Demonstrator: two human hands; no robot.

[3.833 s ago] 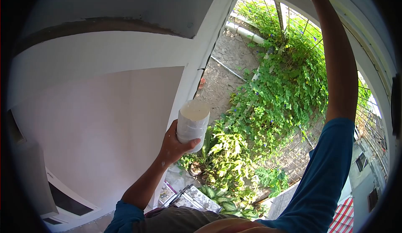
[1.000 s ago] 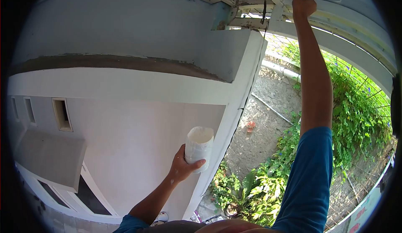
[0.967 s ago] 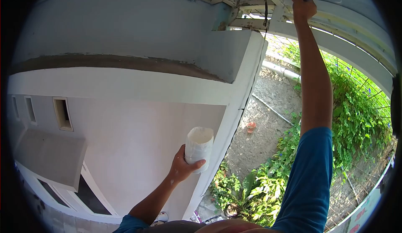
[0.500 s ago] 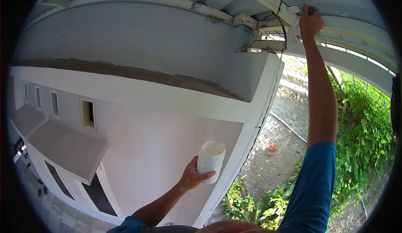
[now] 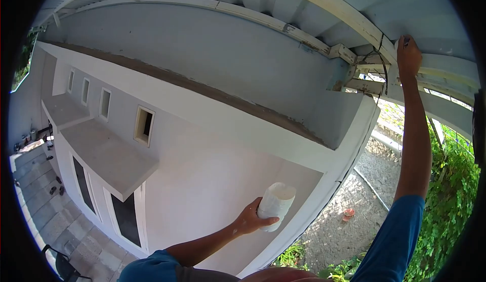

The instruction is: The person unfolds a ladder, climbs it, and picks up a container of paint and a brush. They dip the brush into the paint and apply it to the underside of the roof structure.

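Note:
My left hand (image 5: 250,218) is wrapped round a white, open-topped plastic container (image 5: 276,207), thumb across its front. The container tilts slightly, with pale spatters on the hand that grips it. Overhead at the upper right, my right hand (image 5: 409,60) is closed in a fist against the cream-painted roof beam (image 5: 349,11), near where it meets other frame pieces. Something small and dark shows at its fingertips, and I cannot tell what it is. A black cable (image 5: 386,69) hangs just left of this hand.
Corrugated roofing (image 5: 273,1) runs above a grey wall (image 5: 192,44) and a white ledge (image 5: 243,140). Far below are a paved yard (image 5: 66,216), a chair (image 5: 66,264) and bare ground (image 5: 349,241). Leafy climbing plants (image 5: 450,206) cover the right side.
The view has swung left, so both hands and the building appear further right and lower. My left hand still holds the container, and my right hand stays up at the beam.

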